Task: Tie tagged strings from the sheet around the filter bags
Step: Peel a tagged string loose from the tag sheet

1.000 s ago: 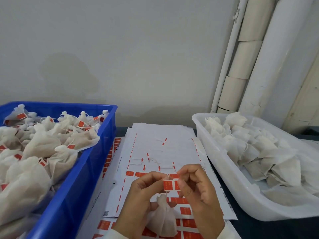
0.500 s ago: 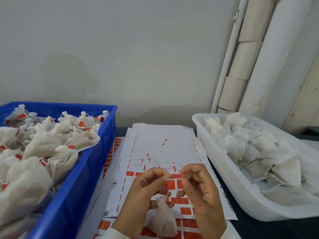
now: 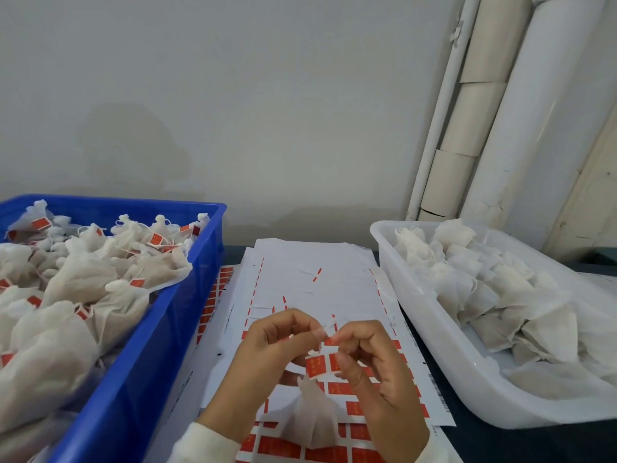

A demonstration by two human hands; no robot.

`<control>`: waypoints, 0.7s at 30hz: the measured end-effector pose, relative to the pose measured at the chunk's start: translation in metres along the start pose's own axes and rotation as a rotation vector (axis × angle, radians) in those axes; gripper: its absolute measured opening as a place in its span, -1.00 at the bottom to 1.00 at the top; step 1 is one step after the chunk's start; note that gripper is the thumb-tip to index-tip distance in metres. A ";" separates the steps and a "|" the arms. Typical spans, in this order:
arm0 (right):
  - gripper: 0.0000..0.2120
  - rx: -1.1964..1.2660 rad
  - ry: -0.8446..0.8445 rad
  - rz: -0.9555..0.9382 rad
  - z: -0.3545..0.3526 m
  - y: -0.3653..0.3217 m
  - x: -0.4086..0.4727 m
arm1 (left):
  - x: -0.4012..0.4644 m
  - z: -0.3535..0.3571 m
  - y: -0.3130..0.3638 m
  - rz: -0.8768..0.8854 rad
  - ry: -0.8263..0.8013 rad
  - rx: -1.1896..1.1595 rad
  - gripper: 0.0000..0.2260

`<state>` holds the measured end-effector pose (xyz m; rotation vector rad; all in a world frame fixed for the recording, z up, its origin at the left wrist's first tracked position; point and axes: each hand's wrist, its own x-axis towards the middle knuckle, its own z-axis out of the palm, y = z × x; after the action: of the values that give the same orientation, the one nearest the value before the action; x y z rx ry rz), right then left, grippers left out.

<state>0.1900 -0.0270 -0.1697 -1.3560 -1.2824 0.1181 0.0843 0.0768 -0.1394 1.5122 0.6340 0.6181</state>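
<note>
Both hands have risen slightly, left hand (image 3: 267, 355) and right hand (image 3: 374, 372) pinching the tagged string (image 3: 320, 364) above the filter bag (image 3: 312, 416).

filter bag (image 3: 312, 419) white, neck gathered (hanging) | tag (image 3: 321, 365) red | sheet (image 3: 310, 285) flat

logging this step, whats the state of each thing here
left hand: pinching the string
right hand: pinching the string by the red tag
filter bag: hanging between the hands, neck gathered
blue bin: heaped with tagged bags
white tub: holds untagged bags
sheet: flat, upper tags gone
</note>
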 end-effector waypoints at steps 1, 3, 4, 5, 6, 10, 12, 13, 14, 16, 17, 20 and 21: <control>-0.78 -0.012 0.001 -0.013 0.000 0.000 0.001 | 0.000 0.000 0.001 0.000 0.004 0.012 -0.92; -0.76 -0.030 -0.002 -0.026 0.001 -0.001 0.002 | -0.001 0.000 0.003 -0.001 0.007 0.016 -0.91; -0.75 -0.031 -0.005 -0.029 0.001 -0.001 0.002 | -0.001 -0.001 0.004 -0.004 0.004 0.008 -0.90; -0.76 -0.034 -0.005 -0.033 0.002 -0.001 0.002 | -0.002 -0.001 0.005 -0.009 -0.004 0.001 -0.90; -0.77 -0.043 -0.003 -0.032 0.003 0.000 0.002 | -0.003 -0.001 0.007 -0.014 -0.015 -0.003 -0.90; -0.80 -0.077 0.023 -0.036 0.004 0.001 0.004 | -0.004 0.001 0.010 -0.032 -0.024 -0.009 -0.91; -0.78 -0.069 0.025 -0.053 0.004 0.001 0.004 | -0.004 0.000 0.011 -0.035 0.002 -0.009 -0.90; -0.76 -0.064 0.023 -0.056 0.003 0.000 0.004 | -0.004 0.000 0.011 -0.036 0.011 -0.007 -0.90; -0.76 -0.061 0.020 -0.055 0.003 0.000 0.004 | -0.005 0.000 0.012 -0.037 0.015 -0.005 -0.91; -0.76 -0.057 0.020 -0.046 0.003 0.001 0.004 | -0.005 0.000 0.012 -0.037 0.014 -0.006 -0.93; -0.76 -0.057 0.022 -0.040 0.003 0.001 0.004 | -0.005 0.001 0.012 -0.036 0.013 -0.005 -0.94; -0.78 -0.052 0.025 -0.029 0.003 0.001 0.004 | -0.005 0.001 0.012 -0.042 0.007 -0.005 -0.94; -0.79 -0.051 0.027 -0.028 0.003 0.001 0.004 | -0.005 0.001 0.012 -0.044 0.005 -0.002 -0.94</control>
<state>0.1902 -0.0221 -0.1694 -1.3780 -1.2891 0.0483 0.0817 0.0723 -0.1277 1.4914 0.6684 0.5891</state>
